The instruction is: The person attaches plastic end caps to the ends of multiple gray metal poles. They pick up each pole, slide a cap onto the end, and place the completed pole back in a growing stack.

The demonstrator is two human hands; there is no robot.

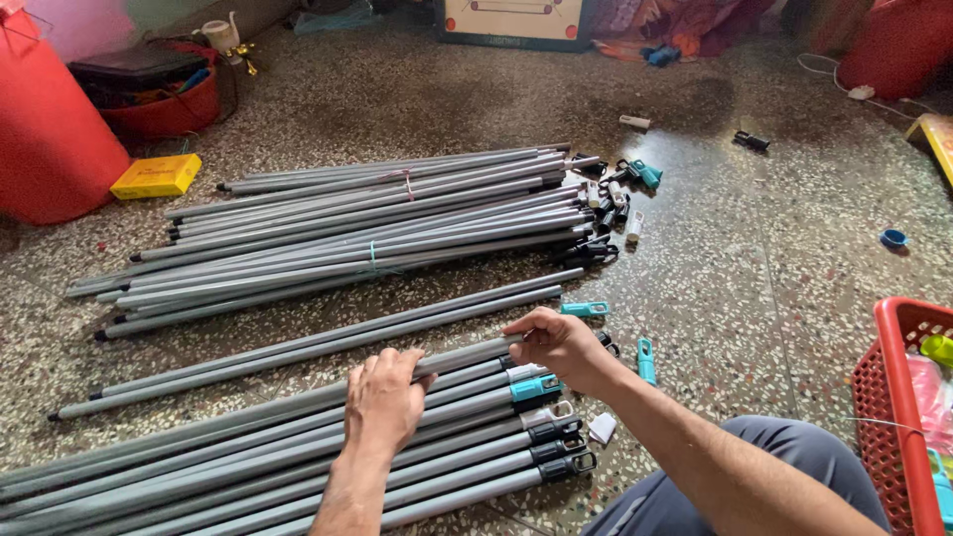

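Poles roll easily: your left hand [382,397] lies flat and open on the grey pole [298,392] whose end your right hand [561,342] pinches, so a careless push could scatter the neighbouring row [298,467] across the floor [754,258].

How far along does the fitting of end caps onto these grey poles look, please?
Done: about six poles nearest the person carry black or teal caps. In hand: the left hand steadies a bare-ended pole while the right hand grips its end. Left: two loose poles and the big bundled pile behind, with loose caps beside it.
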